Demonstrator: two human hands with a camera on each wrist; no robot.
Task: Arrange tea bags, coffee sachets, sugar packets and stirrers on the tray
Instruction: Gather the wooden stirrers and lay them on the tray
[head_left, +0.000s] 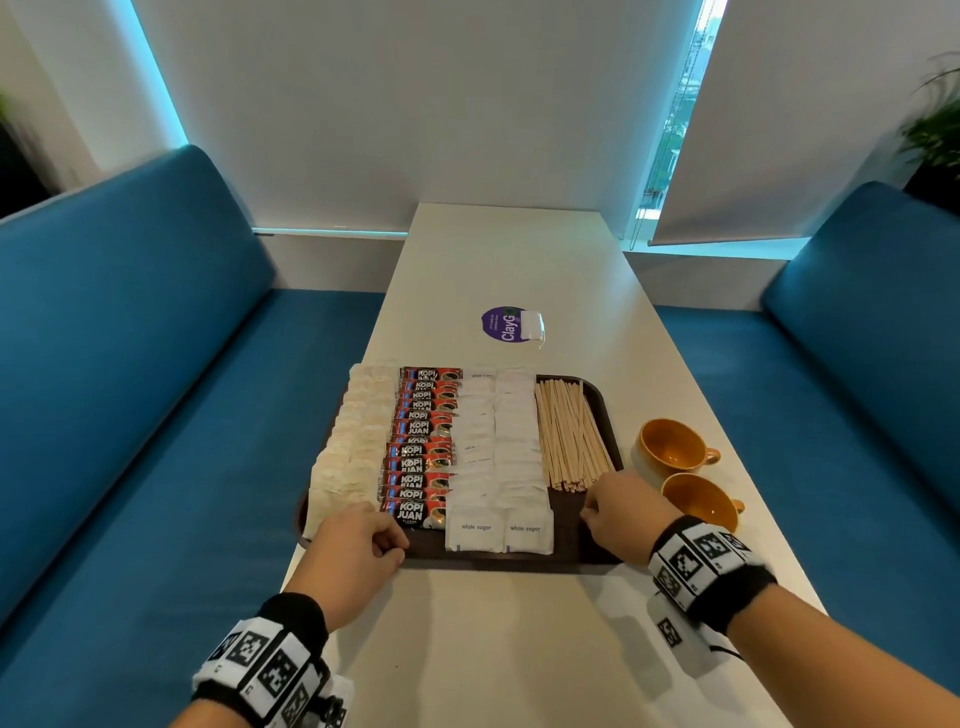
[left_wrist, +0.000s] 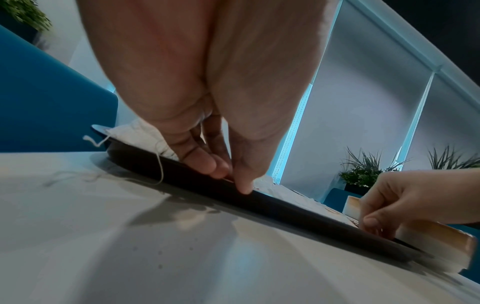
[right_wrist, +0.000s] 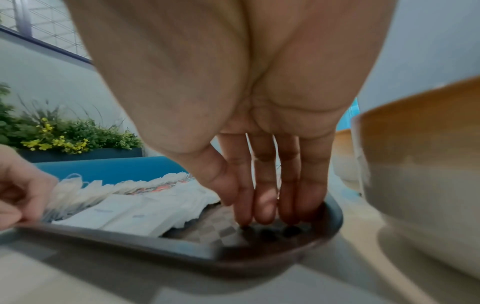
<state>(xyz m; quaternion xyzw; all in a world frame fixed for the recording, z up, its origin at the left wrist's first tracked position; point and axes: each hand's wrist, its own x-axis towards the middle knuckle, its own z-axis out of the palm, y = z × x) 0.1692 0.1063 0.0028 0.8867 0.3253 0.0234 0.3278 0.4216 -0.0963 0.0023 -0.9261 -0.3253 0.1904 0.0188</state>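
Observation:
A dark brown tray (head_left: 587, 540) lies on the white table, filled in columns. From the left these are pale tea bags (head_left: 353, 441), red Kopi Juan coffee sachets (head_left: 423, 441), two columns of white sugar packets (head_left: 498, 457) and a bundle of wooden stirrers (head_left: 569, 436). My left hand (head_left: 395, 545) pinches the tray's near rim (left_wrist: 285, 207) at the left, thumb outside and fingers on top. My right hand (head_left: 597, 512) is at the near right corner. Its fingers (right_wrist: 265, 209) point straight down and touch the tray floor (right_wrist: 207, 232). One more tea bag (head_left: 532, 325) lies on the table beyond the tray.
Two orange cups (head_left: 670, 447) (head_left: 701, 501) stand just right of the tray, close to my right wrist. A purple round sticker (head_left: 501, 323) marks the table centre. Blue benches run along both sides. A tea-bag string (left_wrist: 159, 164) hangs over the tray's near rim.

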